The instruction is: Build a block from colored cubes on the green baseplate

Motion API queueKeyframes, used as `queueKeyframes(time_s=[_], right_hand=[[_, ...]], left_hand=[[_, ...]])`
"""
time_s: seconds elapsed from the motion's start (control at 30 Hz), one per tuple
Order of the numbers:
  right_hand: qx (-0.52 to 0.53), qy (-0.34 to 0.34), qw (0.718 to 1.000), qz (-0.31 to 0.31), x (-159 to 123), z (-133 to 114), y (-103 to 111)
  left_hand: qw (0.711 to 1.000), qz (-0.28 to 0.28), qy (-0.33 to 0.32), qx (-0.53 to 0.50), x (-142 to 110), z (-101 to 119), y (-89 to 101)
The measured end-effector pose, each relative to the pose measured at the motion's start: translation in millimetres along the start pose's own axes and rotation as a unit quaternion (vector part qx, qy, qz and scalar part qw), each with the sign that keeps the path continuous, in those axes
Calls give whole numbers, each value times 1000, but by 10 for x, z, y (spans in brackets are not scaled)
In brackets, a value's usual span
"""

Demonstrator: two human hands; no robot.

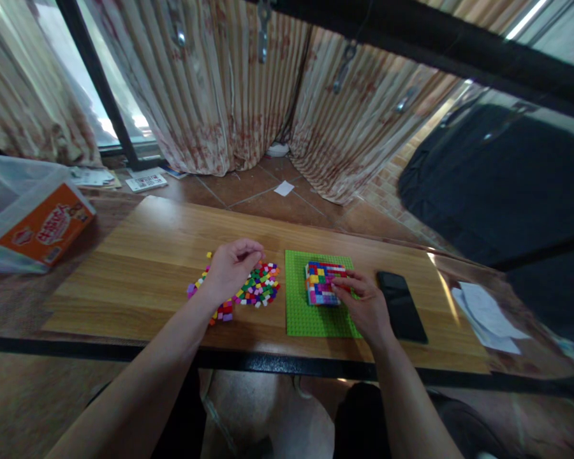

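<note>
A block built of many coloured toy bricks stands on a green studded baseplate. My right hand reaches over it from the right, thumb and forefinger pinched together at its top surface. What lies between those fingertips is too small to tell. To the left, a heap of small loose bricks in many colours is spread on the wooden board. Above this heap is my left hand, its fingers curled and thumb against them. Anything inside that grip is hidden.
A black phone lies just right of the baseplate on the wooden board. White papers rest farther right. At the left stands a clear plastic bin with an orange label. Patterned curtains hang beyond the table.
</note>
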State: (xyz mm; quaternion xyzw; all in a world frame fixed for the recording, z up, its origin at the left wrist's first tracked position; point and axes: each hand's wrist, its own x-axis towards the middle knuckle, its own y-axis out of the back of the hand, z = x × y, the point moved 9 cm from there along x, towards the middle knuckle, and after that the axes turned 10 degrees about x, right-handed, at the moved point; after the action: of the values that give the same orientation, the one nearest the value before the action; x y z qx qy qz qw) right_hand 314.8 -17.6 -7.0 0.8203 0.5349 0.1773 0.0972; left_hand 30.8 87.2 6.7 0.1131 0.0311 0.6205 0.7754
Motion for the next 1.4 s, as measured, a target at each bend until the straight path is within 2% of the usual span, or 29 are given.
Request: queueKeyframes(time_s=[0.17,0.4,0.97,1.2,1.3,1.4], right_hand=[[38,-39,999,6,-2,93,-16],[56,-53,995,56,-23,79,18],[99,-91,987,91,-50,209,-16],[82,-77,990,82,-56,100,15],[90,-63,986,128,-60,19,131],[87,-16,982,168,-73,-132,178]], left_hand=[[1000,3,9,-12,0,-7,3],[1000,2,4,-14,10,-13,0],[1000,1,-14,12,3,-17,-7],[1000,7,-15,-2,9,-2,16],[1000,13,-6,-4,4,1,37],[1000,15,-5,1,-1,17,48]])
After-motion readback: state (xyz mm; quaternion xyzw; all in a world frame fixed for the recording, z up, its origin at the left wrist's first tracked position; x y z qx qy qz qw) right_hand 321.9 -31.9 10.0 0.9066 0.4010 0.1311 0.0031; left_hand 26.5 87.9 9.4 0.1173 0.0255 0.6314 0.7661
